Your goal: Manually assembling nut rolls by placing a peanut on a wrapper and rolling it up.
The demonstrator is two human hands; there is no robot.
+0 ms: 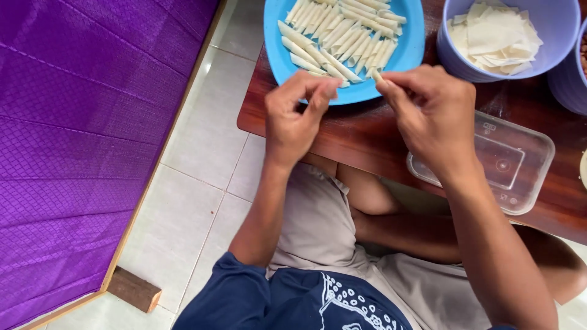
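Observation:
My right hand [431,113] pinches a small rolled pastry stick [376,76] at the near rim of a blue plate [409,43]. Rows of pale rolled pastry sticks [342,30] lie on that plate. My left hand [296,113] hovers at the plate's near edge, fingers curled together, with nothing clearly visible in it. A lilac bowl [553,36] to the right holds flat square wrappers [496,35]. Both hands are over a low dark wooden table [361,131].
A clear plastic lid [504,162] lies on the table by my right wrist. Another lilac container [572,85] shows at the right edge. A purple mat [79,140] with a wooden frame covers the tiled floor on the left.

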